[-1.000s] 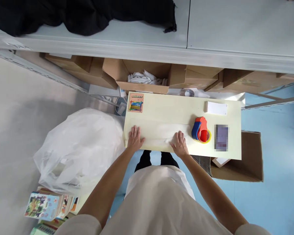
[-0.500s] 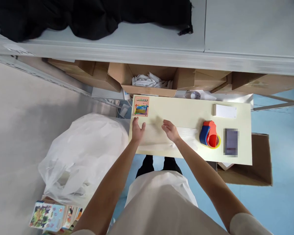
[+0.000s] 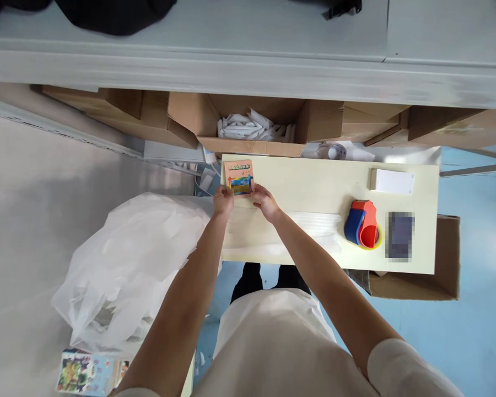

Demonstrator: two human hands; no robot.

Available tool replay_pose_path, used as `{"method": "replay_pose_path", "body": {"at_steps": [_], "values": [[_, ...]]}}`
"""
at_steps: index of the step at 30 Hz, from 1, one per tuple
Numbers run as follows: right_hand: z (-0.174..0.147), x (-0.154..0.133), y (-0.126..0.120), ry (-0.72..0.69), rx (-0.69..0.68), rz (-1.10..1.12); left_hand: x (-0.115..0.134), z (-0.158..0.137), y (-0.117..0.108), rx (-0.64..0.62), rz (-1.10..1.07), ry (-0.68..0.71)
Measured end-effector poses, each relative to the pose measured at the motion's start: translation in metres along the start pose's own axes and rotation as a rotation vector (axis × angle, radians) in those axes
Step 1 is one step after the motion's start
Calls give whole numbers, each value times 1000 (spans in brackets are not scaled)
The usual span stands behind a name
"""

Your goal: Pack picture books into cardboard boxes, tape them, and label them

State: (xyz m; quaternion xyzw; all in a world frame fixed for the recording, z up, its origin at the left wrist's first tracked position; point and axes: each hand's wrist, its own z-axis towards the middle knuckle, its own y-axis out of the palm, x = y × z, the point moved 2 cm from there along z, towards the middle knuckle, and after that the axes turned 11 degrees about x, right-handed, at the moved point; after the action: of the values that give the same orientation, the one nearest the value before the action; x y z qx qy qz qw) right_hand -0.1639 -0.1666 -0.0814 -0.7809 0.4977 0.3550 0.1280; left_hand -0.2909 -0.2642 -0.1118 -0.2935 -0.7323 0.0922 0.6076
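Note:
A small pinkish-orange book [image 3: 238, 168] with a rainbow-framed picture on its cover lies at the far left corner of the cream table [image 3: 306, 179]. My left hand [image 3: 224, 200] grips its lower left corner, thumb on the cover. At the lower right edge, the fingers of my right hand [image 3: 267, 202] close on the same book. A clear plastic sheet or bag [image 3: 318, 223] lies flat on the table by my right forearm, partly hidden beneath it.
A red and blue tape dispenser [image 3: 362, 225], a white box [image 3: 392, 181] and a blurred dark rectangle [image 3: 400, 236] lie on the right. Behind stands an open carton [image 3: 252, 146] of white packets. Left are a big white plastic bag [image 3: 136, 264] and stacked books [image 3: 85, 374].
Both hands have moved forward onto the book, the right one also leftward; they were apart from it before. The book now sits slightly tilted. The whole view has shifted a little.

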Motion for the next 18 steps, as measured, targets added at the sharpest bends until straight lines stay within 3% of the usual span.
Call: {"method": "replay_pose_path", "body": {"at_steps": [4,8,13,18], "values": [[-2,-2,-14,-26,37,-70,11,-13,-2,-89,-16,-13],[-22,3,-45,-143,144,-69,24,-54,-5,-226,-90,-19],[-73,29,-117,-226,267,-68,17,-131,1,-418,-27,42],[-117,65,-198,-223,442,-135,5,-208,32,-581,31,136]]}}
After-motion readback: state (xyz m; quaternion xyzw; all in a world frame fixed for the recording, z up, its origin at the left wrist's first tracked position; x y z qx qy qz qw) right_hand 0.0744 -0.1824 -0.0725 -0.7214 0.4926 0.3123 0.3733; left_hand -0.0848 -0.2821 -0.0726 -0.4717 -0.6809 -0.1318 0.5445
